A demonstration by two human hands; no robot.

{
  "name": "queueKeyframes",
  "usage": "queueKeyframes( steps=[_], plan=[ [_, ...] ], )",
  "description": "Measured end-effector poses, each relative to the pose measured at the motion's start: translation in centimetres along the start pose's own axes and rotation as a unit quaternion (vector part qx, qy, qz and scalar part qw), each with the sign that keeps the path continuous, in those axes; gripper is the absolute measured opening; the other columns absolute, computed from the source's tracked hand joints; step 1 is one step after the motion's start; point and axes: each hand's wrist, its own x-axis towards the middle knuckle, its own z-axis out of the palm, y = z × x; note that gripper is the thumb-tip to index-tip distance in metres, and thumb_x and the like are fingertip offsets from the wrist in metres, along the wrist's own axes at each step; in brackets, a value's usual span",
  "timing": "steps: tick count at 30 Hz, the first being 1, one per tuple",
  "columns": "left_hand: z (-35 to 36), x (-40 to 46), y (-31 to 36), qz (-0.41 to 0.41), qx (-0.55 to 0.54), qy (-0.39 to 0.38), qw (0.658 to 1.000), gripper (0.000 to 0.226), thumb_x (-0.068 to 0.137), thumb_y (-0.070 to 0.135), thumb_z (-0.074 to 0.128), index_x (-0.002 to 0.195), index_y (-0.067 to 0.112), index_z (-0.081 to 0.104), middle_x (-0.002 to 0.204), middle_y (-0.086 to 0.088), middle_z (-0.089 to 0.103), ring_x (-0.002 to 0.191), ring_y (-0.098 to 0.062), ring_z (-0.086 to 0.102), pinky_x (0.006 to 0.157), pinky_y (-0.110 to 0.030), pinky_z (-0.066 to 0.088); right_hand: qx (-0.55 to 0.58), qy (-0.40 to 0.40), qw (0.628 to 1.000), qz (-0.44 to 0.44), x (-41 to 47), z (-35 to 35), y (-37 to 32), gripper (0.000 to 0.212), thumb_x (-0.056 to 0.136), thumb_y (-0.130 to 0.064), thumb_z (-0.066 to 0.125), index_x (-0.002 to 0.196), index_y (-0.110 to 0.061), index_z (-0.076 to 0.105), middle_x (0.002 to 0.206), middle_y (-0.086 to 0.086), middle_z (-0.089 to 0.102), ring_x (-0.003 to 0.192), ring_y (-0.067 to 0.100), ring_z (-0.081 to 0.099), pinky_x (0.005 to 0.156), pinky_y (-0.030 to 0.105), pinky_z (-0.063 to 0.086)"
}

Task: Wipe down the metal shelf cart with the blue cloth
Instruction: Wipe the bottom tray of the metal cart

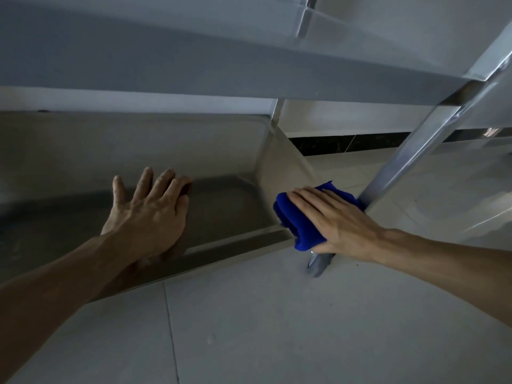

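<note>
A: How many things were there to count?

B: One metal shelf cart [221, 151], with two shelves showing; the bottom shelf [227, 206] lay low over the floor and an upper shelf [194, 59] ran across the top of the view; one blue cloth [293, 217]; two hands; one grey caster [318, 263] under the near right corner.

A: And uprights?

B: Two could be made out; the near corner post [415, 151] slanted up to the upper shelf, and a far one [277, 112] stood at the back corner.

A: Where was the cloth?

B: Bunched at the near right corner of the bottom shelf, touching the foot of the near post; it lay under the right hand [338, 220].

A: How was that hand held?

B: Palm down on the cloth, arm reaching in from the right; its fingers [307, 196] were straight and close together, pressing the cloth flat rather than curling round it.

A: And the other?

B: The left hand [149, 209] lay flat on the bottom shelf's surface, well apart from the cloth; its fingers were straight and slightly spread, thumb out to the left, holding nothing; the heel of the palm sat by the front rim.

A: What lay below?

B: A pale tiled floor [277, 328]; a dark skirting strip [346, 144] ran along the wall behind.
</note>
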Motion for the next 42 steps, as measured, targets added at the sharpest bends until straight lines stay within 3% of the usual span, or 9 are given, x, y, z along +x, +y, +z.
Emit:
queueKeyframes(
  steps=[10, 14, 17, 20, 22, 25, 29, 35, 42],
  plan=[
    [-0.2, 0.2, -0.1, -0.003, -0.015, -0.023, 1.0, 0.052, 0.096, 0.052, 0.005, 0.147, 0.043, 0.01, 0.163, 0.008, 0.007, 0.15, -0.025, 0.0, 0.114, -0.062, -0.001, -0.006, 0.034, 0.997, -0.074, 4.4, -1.3, -10.2, 0.112, 0.075, -0.048, 0.081, 0.156, -0.004, 0.018, 0.161, 0.016, 0.027, 0.147, 0.034, 0.029, 0.116, 0.053, 0.031],
    [-0.6, 0.3, -0.3, 0.003, -0.021, -0.046, 0.999, 0.051, 0.1, 0.047, 0.015, 0.149, 0.038, 0.014, 0.163, 0.007, 0.009, 0.15, -0.025, 0.0, 0.116, -0.06, 0.0, 0.135, -0.027, 0.984, -0.114, 5.3, -3.2, -10.0, 0.12, 0.073, -0.064, 0.074, 0.158, -0.01, 0.009, 0.166, 0.007, 0.012, 0.153, 0.02, 0.009, 0.124, 0.042, 0.01],
    [-2.6, 0.7, 0.2, -0.021, -0.141, -0.007, 0.99, 0.043, 0.102, 0.035, 0.028, 0.14, 0.021, 0.043, 0.154, -0.002, 0.033, 0.144, -0.025, 0.023, 0.115, -0.058, 0.016, 0.304, 0.011, 0.952, -0.021, 4.4, -4.7, -6.1, 0.085, 0.089, -0.063, 0.057, 0.156, -0.02, 0.026, 0.161, -0.002, 0.03, 0.147, 0.009, 0.022, 0.12, 0.025, 0.017],
    [-5.3, -1.1, 3.8, 0.043, -0.259, 0.125, 0.957, 0.045, 0.094, 0.038, 0.032, 0.121, 0.014, 0.059, 0.128, -0.009, 0.054, 0.116, -0.029, 0.052, 0.099, -0.045, 0.041, 0.283, 0.065, 0.947, 0.136, 3.0, -4.0, -1.6, 0.049, 0.104, -0.034, 0.047, 0.151, -0.021, 0.039, 0.154, 0.0, 0.043, 0.138, 0.015, 0.043, 0.109, 0.021, 0.032],
    [-5.8, -3.1, 7.7, 0.148, -0.166, 0.142, 0.965, 0.047, 0.093, 0.052, 0.032, 0.123, 0.024, 0.055, 0.131, -0.002, 0.053, 0.115, -0.026, 0.054, 0.098, -0.045, 0.043, 0.241, 0.036, 0.951, 0.189, 2.6, -2.4, 0.4, 0.042, 0.104, -0.017, 0.046, 0.146, -0.014, 0.045, 0.151, 0.005, 0.047, 0.135, 0.022, 0.048, 0.105, 0.024, 0.035],
    [-4.6, -4.0, 13.3, 0.233, -0.006, 0.013, 0.972, 0.077, 0.085, 0.075, 0.032, 0.145, 0.028, 0.023, 0.158, -0.004, 0.02, 0.142, -0.033, 0.025, 0.112, -0.059, 0.022, 0.215, -0.004, 0.956, 0.201, 2.1, -0.1, 0.5, 0.043, 0.107, -0.018, 0.039, 0.149, -0.009, 0.04, 0.157, 0.009, 0.038, 0.142, 0.024, 0.037, 0.114, 0.03, 0.027],
    [-1.9, -3.6, 16.2, 0.254, 0.092, -0.047, 0.962, 0.102, 0.087, 0.06, 0.055, 0.148, 0.027, -0.019, 0.161, -0.012, -0.012, 0.144, -0.049, 0.001, 0.108, -0.073, 0.009, 0.208, 0.043, 0.956, 0.201, 1.7, 1.3, -0.2, 0.045, 0.107, -0.016, 0.037, 0.151, -0.009, 0.035, 0.159, 0.009, 0.035, 0.146, 0.023, 0.031, 0.119, 0.034, 0.021],
    [-2.2, -5.0, 11.3, 0.304, 0.13, -0.012, 0.944, 0.123, 0.068, 0.025, 0.085, 0.151, 0.03, -0.007, 0.159, -0.017, 0.003, 0.142, -0.048, 0.018, 0.107, -0.068, 0.022, 0.236, 0.018, 0.946, 0.221, 1.8, 1.2, 0.2, 0.044, 0.108, -0.021, 0.032, 0.151, -0.016, 0.036, 0.16, 0.002, 0.033, 0.148, 0.017, 0.027, 0.12, 0.031, 0.017],
    [-4.1, -8.8, 2.8, 0.307, 0.114, -0.001, 0.945, 0.086, 0.09, 0.066, 0.046, 0.155, 0.027, 0.007, 0.159, -0.016, 0.024, 0.142, -0.036, 0.032, 0.112, -0.057, 0.031, 0.171, 0.012, 0.94, 0.296, 3.9, -0.2, -0.4, 0.029, 0.097, -0.018, 0.049, 0.124, -0.014, 0.057, 0.139, 0.009, 0.052, 0.127, 0.031, 0.05, 0.103, 0.042, 0.04]
  ],
)
